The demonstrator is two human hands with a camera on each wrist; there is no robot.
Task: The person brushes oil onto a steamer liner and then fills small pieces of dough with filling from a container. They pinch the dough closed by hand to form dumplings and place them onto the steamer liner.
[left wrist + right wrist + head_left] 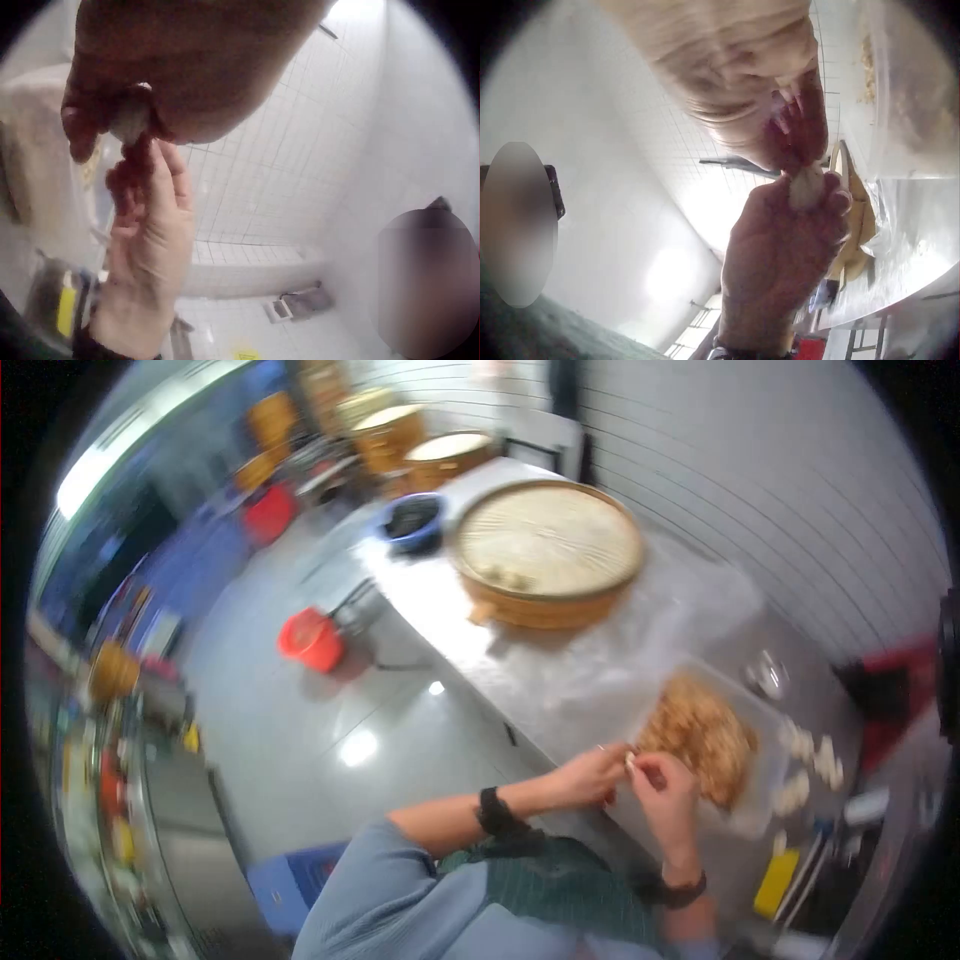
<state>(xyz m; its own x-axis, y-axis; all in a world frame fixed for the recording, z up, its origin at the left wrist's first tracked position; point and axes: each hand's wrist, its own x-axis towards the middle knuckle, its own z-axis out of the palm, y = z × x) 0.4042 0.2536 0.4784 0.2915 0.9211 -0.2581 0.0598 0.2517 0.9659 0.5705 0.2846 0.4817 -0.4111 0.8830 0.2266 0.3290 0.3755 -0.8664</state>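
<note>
A small white dumpling (806, 187) of dough sits between both hands, over the near edge of a clear plastic tub. The left hand (595, 775) cups it, fingers curled round its sides in the right wrist view. From the other side the right hand (672, 800) pinches the dough at its top with the fingertips. In the left wrist view the dumpling (131, 118) shows pale between the dark fingers of the left hand (202, 67) and the tips of the right hand (154, 232). Brown chopped filling (700, 735) lies heaped in the tub (775, 800).
Beyond the tub, a large round bamboo steamer (550, 540) bears a few small pale pieces near its front rim. White dough pieces (793, 795) lie right of the tub. A blue basin (410, 520) stands behind; a red bucket (312, 640) is on the floor.
</note>
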